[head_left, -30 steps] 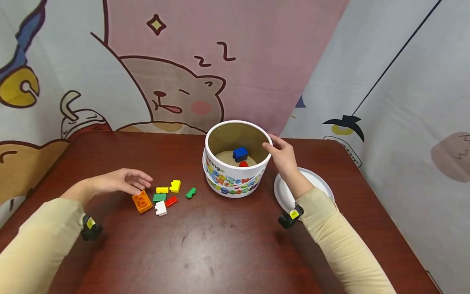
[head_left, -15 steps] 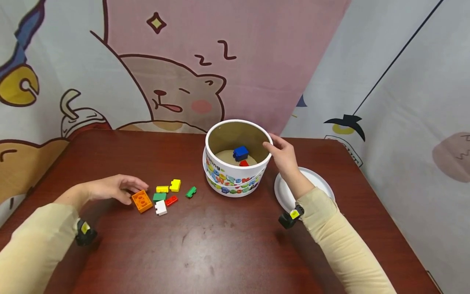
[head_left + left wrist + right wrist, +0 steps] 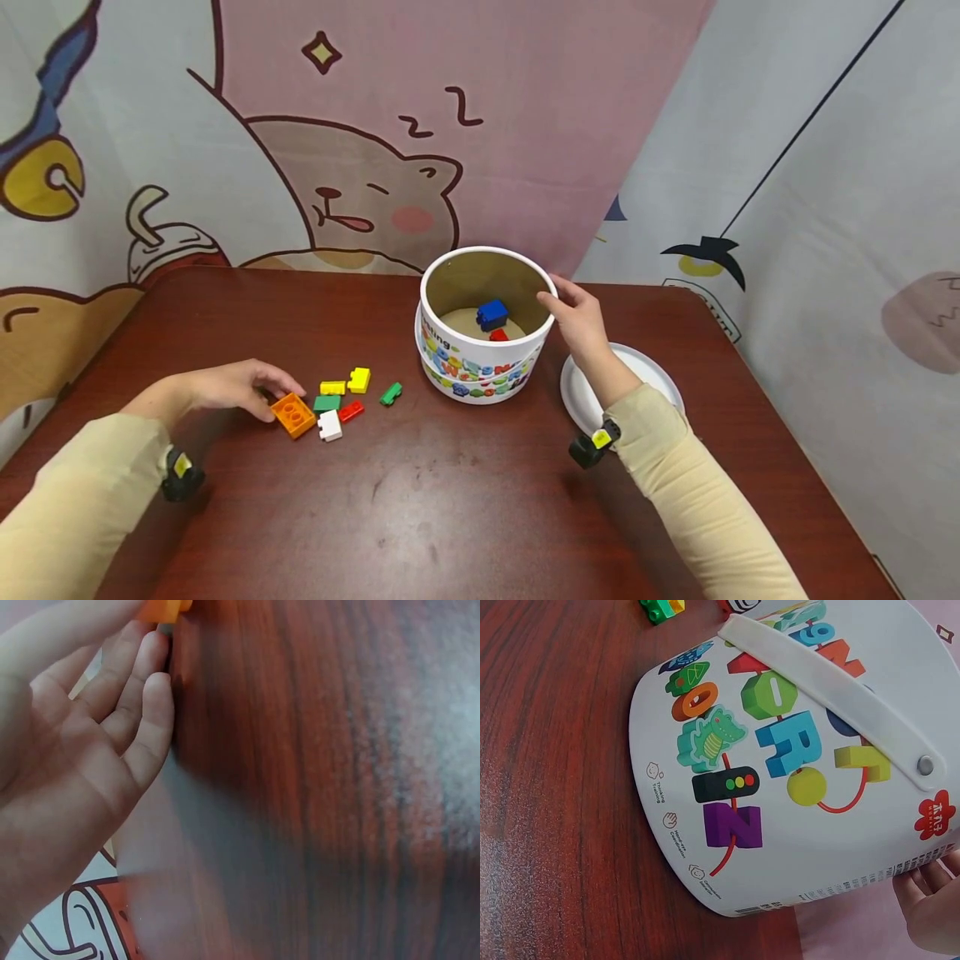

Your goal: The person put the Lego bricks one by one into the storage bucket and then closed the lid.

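Note:
In the head view my left hand [image 3: 232, 390] holds an orange building brick [image 3: 294, 416] between thumb and fingers, low over the left of the table. The left wrist view catches only a bit of that orange brick [image 3: 161, 609] at the fingertips. My right hand [image 3: 581, 321] grips the rim of a white printed bucket [image 3: 480, 375], thumb over the edge and fingers outside. Inside the bucket lie a blue brick [image 3: 492, 315] and a partly hidden red brick [image 3: 498, 335]. The right wrist view shows the bucket's printed side and white handle [image 3: 832, 697].
Beside the orange brick lie two yellow bricks [image 3: 359, 380], a flat green brick [image 3: 327, 403], a red brick [image 3: 351, 411] and a white brick [image 3: 329, 426]. A small green piece [image 3: 391, 394] sits nearer the bucket. A white plate [image 3: 647, 367] is partly under the right forearm.
My left hand first drew back left from above the orange brick, then closed in on its side; the brick has tilted slightly. The right hand and bucket stay put.

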Demonstrator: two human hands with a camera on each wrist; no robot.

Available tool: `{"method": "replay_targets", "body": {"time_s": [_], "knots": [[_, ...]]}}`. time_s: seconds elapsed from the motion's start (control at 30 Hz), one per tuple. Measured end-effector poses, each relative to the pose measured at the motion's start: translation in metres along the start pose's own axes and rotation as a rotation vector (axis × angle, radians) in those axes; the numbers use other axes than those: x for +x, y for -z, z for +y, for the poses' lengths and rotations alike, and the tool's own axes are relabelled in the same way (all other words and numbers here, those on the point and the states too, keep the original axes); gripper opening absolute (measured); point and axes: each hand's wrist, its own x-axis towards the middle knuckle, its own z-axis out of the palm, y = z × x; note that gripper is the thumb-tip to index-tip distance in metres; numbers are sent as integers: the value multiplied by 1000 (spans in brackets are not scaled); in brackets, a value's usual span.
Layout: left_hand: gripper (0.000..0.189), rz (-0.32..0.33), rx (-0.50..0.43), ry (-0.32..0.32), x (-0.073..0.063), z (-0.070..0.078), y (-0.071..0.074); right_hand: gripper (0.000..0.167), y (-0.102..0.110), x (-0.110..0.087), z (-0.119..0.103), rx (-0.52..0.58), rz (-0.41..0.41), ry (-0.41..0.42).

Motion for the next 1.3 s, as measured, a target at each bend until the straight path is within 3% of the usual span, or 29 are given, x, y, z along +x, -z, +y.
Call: {"method": "replay_targets", "body": {"time_s": [0.4,0.7,0.97,1.3], "knots": [[44,-16,-8,0,-4,3,4,44,0,0,0,0,-8,10],[46,52,51,-1,-9,15,13,45,0,-1,0,-14,-6,-7],[47,78,43,-13,-12,25,16,45,0,-1,0,-15,-4,-11],[46,182,97,-60,-15,45,26,45,0,0,2,1,-12,7]]}}
